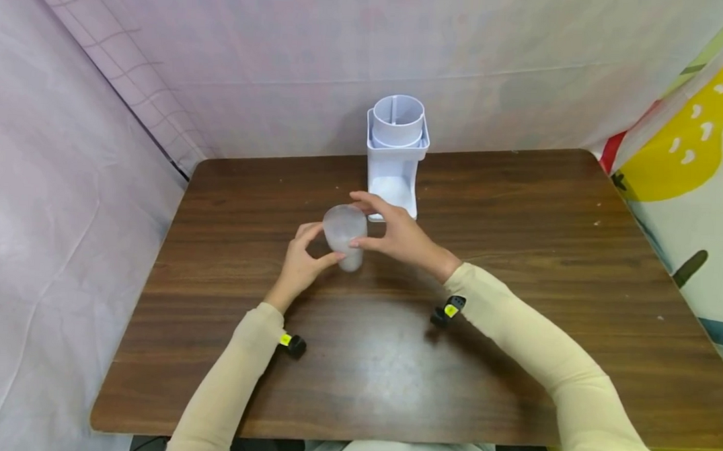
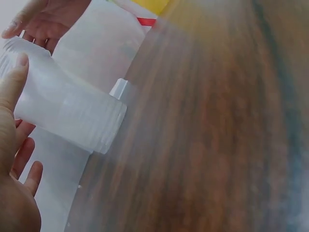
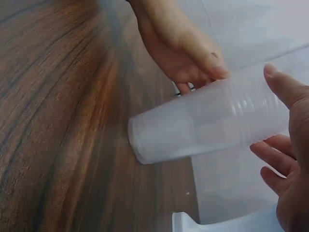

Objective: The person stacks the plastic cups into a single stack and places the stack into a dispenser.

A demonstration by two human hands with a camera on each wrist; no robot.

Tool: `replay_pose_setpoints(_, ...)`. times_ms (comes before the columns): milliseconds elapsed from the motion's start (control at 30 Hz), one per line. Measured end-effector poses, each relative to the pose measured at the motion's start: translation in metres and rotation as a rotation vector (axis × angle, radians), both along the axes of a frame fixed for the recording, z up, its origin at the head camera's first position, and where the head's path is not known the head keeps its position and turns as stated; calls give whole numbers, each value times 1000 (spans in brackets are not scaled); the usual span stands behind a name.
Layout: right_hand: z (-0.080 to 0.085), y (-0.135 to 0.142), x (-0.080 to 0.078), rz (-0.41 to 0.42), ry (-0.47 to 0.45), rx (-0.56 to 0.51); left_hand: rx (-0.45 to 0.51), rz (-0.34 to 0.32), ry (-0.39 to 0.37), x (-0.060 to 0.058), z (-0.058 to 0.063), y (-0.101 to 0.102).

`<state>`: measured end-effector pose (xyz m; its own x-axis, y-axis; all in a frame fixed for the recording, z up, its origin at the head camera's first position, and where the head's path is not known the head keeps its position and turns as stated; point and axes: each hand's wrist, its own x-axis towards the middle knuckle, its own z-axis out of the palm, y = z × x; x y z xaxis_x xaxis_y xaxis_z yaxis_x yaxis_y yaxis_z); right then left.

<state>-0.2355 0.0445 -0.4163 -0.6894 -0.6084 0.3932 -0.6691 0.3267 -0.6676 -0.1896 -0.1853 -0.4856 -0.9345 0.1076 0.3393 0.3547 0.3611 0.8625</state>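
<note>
A stack of translucent plastic cups [image 1: 344,226] stands upright between both hands, close over the brown table. My left hand [image 1: 300,263] grips it from the left, with the thumb on the near side. From the right, my right hand [image 1: 402,235] holds the upper part, thumb in front and fingers behind. Several stacked rims show as ridges on the cups [image 3: 193,123] in the right wrist view. The left wrist view has the left thumb [image 2: 18,79] lying along the cup wall.
A white dispenser-like stand [image 1: 394,166] with a round tube [image 1: 398,123] on top is at the table's back edge, just beyond the right hand. The wooden table [image 1: 517,259] reaches to a pale curtain [image 1: 284,60] behind. A patterned cloth [image 1: 692,146] hangs at the right.
</note>
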Motion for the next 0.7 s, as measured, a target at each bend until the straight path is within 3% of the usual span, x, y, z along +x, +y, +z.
replay_pose_setpoints(133,3,1,2,-22,4,-56,4,0,19,0,10,3)
replay_pose_setpoints(300,27,4,1,-65,51,-128,16,-7,79,-6,40,10)
replay_pose_setpoints(533,88,8,-12,-126,101,-169,52,21,167,-26,100,22)
replay_pose_setpoints(700,142,12,-32,-195,49,-191,61,49,198,-54,153,35)
